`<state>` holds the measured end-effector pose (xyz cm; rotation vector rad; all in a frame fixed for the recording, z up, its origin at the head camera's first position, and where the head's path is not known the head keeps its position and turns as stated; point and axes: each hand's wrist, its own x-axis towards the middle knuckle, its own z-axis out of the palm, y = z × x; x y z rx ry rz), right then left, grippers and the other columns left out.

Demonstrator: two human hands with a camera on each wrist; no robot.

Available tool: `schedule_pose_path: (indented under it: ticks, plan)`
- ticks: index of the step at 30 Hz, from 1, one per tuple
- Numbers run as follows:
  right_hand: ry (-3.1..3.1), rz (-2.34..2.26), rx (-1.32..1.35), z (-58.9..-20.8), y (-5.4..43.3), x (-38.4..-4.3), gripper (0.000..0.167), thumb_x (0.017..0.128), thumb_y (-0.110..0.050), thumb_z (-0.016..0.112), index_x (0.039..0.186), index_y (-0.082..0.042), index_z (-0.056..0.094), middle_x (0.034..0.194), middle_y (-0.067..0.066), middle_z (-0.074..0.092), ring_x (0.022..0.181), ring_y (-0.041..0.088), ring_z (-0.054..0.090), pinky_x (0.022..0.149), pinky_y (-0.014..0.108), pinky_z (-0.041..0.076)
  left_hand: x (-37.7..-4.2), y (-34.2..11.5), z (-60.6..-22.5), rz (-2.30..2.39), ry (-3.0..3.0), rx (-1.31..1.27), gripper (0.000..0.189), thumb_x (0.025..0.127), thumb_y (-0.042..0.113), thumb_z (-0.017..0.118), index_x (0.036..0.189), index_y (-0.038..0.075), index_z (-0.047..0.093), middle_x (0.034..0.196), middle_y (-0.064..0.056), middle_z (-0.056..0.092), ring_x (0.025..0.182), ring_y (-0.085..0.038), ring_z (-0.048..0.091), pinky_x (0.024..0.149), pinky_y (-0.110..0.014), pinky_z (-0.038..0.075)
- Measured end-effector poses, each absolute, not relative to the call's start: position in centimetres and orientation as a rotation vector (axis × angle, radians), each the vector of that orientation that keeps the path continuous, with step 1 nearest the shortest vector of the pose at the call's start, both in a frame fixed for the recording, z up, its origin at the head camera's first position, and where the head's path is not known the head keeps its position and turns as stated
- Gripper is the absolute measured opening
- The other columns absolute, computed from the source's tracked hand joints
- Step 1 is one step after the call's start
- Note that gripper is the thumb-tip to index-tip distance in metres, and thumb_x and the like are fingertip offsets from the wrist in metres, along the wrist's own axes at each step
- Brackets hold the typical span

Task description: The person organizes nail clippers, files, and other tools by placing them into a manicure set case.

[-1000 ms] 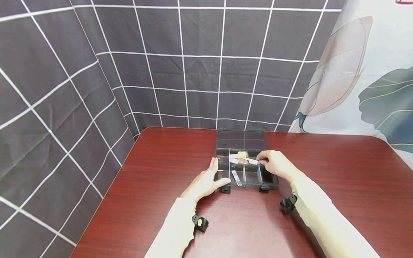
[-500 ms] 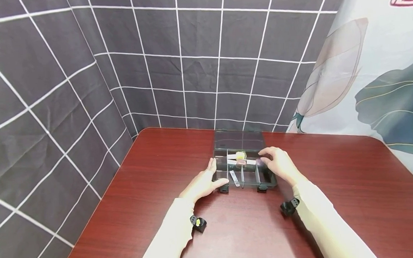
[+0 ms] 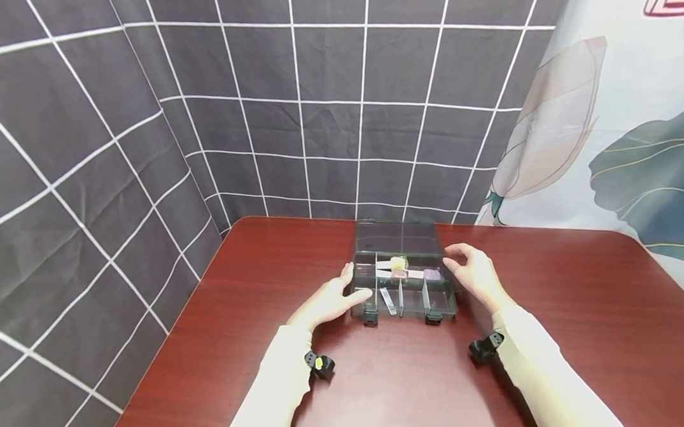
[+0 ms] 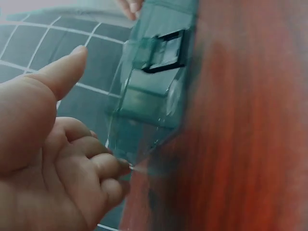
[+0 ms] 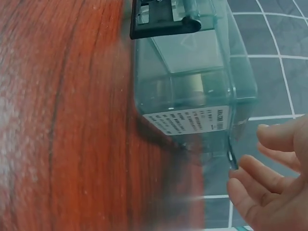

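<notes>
A dark translucent compartment box (image 3: pixel 412 299) lies on the table, its lid (image 3: pixel 397 238) tipped back. Small white pieces with a yellow block (image 3: pixel 399 263) and a purple block (image 3: pixel 432 274) at their ends lie in its long rear compartment. A narrow pale strip (image 3: pixel 388 300) slants in a front compartment. My left hand (image 3: pixel 327 303) is at the box's left side, fingers along the wall and thumb spread over the front left corner. Just off the right side, my right hand (image 3: pixel 478 276) holds nothing, its fingers loosely bent close to the box's corner.
Two black latches, one of them the left latch (image 3: pixel 371 317), stick out from the box's front. A printed label (image 5: pixel 192 120) is on its right end. The reddish wooden table (image 3: pixel 264 261) meets a grey gridded cloth (image 3: pixel 327 125) behind.
My right hand has let go of a small white piece with a purple end and drawn back to the right, out of the box. My left hand has shifted slightly left.
</notes>
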<state>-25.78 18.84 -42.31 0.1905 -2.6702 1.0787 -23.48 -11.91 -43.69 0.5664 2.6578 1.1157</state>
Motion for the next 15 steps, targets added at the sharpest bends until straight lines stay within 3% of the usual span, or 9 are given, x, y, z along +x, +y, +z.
schedule_pose_path:
  ticks: [8,15]
  plan:
    - [-2.630,1.315,0.039,-43.4,18.9,-26.7,0.033,0.094,-0.015,0.053,0.120,0.005,0.056,0.112,0.024,0.061,0.099,0.033,0.058,0.083,0.039,0.044,-26.4,-12.1,-44.1,1.462,2.480,0.412,0.073,0.094,0.043,0.050,0.145,-0.003,0.024,0.150,-0.012,0.023,0.136,-0.020,0.023,0.109,-0.034,0.020]
    - [-2.598,1.648,-0.081,-44.1,18.6,-27.6,0.044,0.099,-0.023,0.042,0.126,0.012,0.045,0.111,0.032,0.057,0.096,0.034,0.061,0.078,0.028,0.049,-28.9,-11.6,-44.9,1.906,2.074,0.130,0.080,0.097,0.057,0.020,0.144,-0.008,0.020,0.148,-0.021,0.023,0.136,-0.033,0.021,0.108,-0.048,0.017]
